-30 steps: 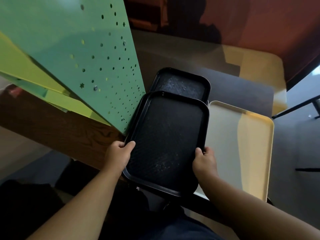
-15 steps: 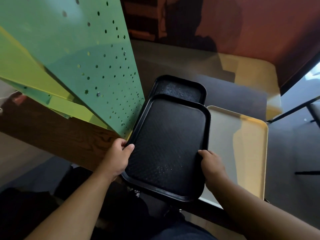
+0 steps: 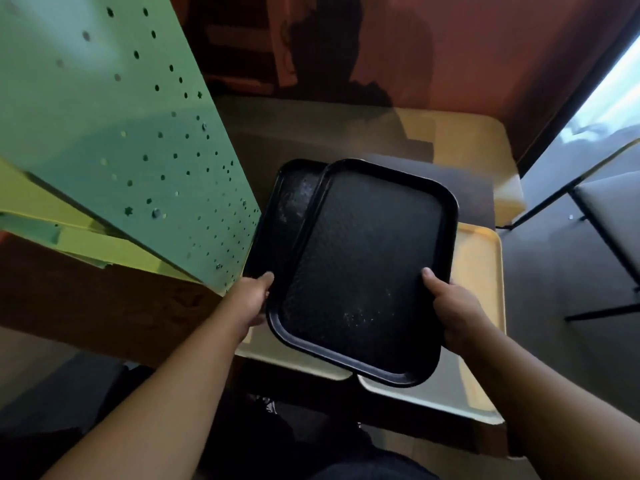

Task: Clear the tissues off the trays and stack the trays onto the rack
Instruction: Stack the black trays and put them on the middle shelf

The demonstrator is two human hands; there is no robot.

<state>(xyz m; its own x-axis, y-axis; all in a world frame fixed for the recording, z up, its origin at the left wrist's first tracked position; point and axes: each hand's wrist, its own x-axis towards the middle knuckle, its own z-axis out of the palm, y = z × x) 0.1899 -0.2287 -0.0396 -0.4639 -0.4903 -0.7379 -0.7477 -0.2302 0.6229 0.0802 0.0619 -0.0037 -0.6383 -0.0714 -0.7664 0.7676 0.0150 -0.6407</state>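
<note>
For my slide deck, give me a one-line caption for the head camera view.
Both hands, left hand and right hand, hold a black tray above another black tray and cream trays.

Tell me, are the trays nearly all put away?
Partly. No tissues show on any tray, so clearing looks done. Both hands, left hand and right hand, grip the top black tray, held over a second black tray. Left: set it down, then stack the cream trays underneath.

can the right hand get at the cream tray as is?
Probably not: the right hand is gripping the top black tray, which it holds with the left hand and which covers most of the cream tray.
</note>
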